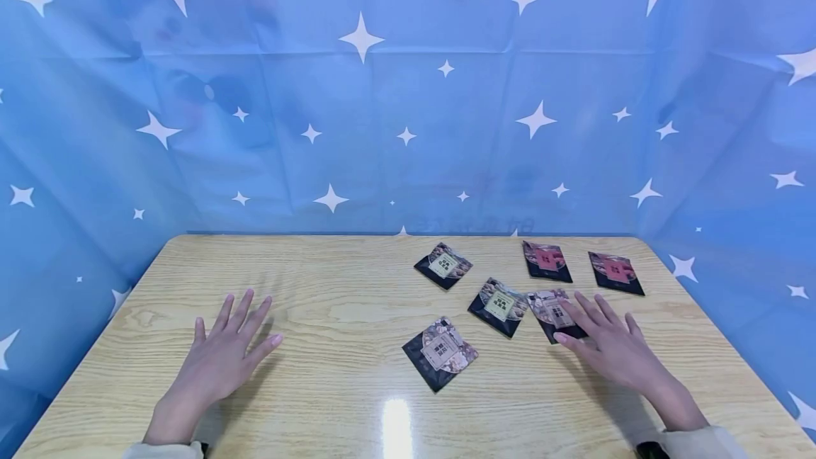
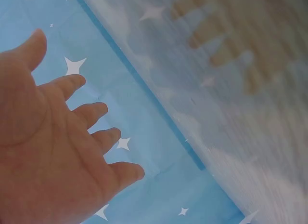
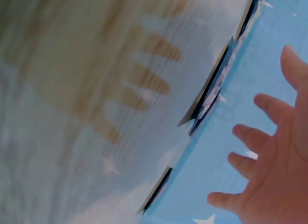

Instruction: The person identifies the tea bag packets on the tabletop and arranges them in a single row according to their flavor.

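Packets lay scattered on the table (image 1: pixel 306 374), labels too small to read. The right hand (image 1: pixel 612 346), fingers spread, hovered at one packet (image 1: pixel 553 312). The left hand (image 1: pixel 223 356) lay open, well apart.

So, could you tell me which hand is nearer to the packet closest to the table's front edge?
Right. The right hand lies right of that packet; the left hand lies farther off, left of it.
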Motion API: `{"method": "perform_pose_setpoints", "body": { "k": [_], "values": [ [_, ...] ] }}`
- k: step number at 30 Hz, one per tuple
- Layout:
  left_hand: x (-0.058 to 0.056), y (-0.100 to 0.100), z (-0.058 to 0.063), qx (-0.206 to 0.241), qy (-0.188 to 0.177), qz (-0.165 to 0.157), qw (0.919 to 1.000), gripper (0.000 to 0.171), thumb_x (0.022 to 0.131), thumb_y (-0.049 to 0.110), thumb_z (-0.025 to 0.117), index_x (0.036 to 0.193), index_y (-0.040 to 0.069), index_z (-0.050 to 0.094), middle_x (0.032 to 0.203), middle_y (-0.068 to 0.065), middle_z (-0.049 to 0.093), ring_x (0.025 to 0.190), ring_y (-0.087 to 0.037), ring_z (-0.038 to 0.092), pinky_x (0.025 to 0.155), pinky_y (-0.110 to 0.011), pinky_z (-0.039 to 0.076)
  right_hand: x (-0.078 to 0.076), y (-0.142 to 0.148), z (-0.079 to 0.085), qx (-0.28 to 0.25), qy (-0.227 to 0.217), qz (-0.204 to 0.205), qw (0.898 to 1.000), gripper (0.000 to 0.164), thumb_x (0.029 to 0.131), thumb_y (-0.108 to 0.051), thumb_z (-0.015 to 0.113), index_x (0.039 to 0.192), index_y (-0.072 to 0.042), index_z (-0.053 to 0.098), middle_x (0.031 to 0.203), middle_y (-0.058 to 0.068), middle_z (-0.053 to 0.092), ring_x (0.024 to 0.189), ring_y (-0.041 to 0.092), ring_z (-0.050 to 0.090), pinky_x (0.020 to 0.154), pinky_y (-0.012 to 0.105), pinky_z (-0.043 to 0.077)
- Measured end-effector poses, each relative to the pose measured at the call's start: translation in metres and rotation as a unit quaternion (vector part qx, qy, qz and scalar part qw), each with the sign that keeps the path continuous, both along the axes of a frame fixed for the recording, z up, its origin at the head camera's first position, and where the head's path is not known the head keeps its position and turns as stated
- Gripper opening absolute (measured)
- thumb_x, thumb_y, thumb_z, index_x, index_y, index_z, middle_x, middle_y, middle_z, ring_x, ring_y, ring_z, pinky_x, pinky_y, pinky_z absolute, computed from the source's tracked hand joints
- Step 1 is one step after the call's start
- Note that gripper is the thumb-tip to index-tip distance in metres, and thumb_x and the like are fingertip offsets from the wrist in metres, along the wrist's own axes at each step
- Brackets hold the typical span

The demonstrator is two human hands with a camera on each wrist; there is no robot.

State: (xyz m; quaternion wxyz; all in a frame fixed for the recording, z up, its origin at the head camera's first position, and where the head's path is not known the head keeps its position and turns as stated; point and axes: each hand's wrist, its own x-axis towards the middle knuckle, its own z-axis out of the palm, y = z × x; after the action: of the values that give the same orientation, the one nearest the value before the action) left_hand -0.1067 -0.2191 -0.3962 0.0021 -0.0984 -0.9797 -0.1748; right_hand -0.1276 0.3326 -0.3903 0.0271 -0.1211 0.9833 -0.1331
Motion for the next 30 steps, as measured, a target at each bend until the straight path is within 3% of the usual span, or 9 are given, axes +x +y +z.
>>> {"method": "perform_pose_setpoints", "body": {
  "k": [4,9,14,19,22,30],
  "values": [
    [0.0,-0.001,0.001,0.005,-0.007,-0.003,1.0,0.071,0.092,0.054,0.04,0.145,0.009,0.026,0.149,-0.021,0.011,0.135,-0.042,0.001,0.094,-0.071,0.001,-0.002,0.0,0.001,-0.005,0.001,0.007,1.0,0.069,0.092,-0.047,0.047,0.146,-0.013,0.023,0.146,0.022,0.021,0.134,0.043,0.006,0.093,0.072,0.002],
    [-0.002,-0.001,0.002,0.023,-0.009,-0.019,0.9995,0.071,0.093,0.051,0.043,0.146,0.008,0.023,0.149,-0.022,0.01,0.134,-0.042,0.001,0.097,-0.068,0.002,-0.005,0.001,0.003,-0.049,0.004,0.04,0.998,0.067,0.093,-0.039,0.052,0.147,-0.014,0.022,0.143,0.026,0.026,0.128,0.048,0.019,0.09,0.073,0.008],
    [-0.005,0.004,0.005,0.04,-0.005,-0.037,0.9985,0.071,0.093,0.049,0.045,0.146,0.009,0.021,0.149,-0.023,0.01,0.134,-0.043,0.003,0.099,-0.066,0.004,-0.013,0.004,0.004,-0.101,-0.038,0.083,0.991,0.067,0.092,-0.033,0.055,0.143,-0.001,0.026,0.14,0.032,0.026,0.122,0.051,0.03,0.09,0.066,0.026],
    [-0.009,0.015,0.009,0.059,-0.006,-0.068,0.9959,0.07,0.093,0.046,0.046,0.146,0.009,0.021,0.149,-0.02,0.011,0.134,-0.043,0.004,0.099,-0.066,0.005,-0.022,0.009,0.002,-0.106,-0.072,0.107,0.986,0.067,0.091,-0.032,0.056,0.139,0.007,0.029,0.135,0.035,0.032,0.113,0.045,0.045,0.084,0.055,0.042],
    [-0.014,0.022,0.008,0.094,-0.02,-0.103,0.9901,0.069,0.092,0.045,0.048,0.146,0.01,0.022,0.15,-0.015,0.013,0.135,-0.039,0.005,0.101,-0.063,0.005,-0.025,0.012,0.0,-0.1,-0.076,0.117,0.985,0.065,0.091,-0.031,0.056,0.138,0.007,0.032,0.132,0.033,0.038,0.109,0.042,0.05,0.082,0.052,0.044],
    [-0.028,0.054,0.006,0.178,-0.077,-0.186,0.9632,0.066,0.091,0.041,0.052,0.146,0.016,0.025,0.149,-0.006,0.021,0.136,-0.027,0.016,0.106,-0.052,0.015,-0.026,0.012,0.003,-0.112,-0.098,0.113,0.982,0.065,0.091,-0.031,0.057,0.139,0.006,0.032,0.127,0.029,0.047,0.116,0.046,0.042,0.084,0.055,0.041]
  ]
}}
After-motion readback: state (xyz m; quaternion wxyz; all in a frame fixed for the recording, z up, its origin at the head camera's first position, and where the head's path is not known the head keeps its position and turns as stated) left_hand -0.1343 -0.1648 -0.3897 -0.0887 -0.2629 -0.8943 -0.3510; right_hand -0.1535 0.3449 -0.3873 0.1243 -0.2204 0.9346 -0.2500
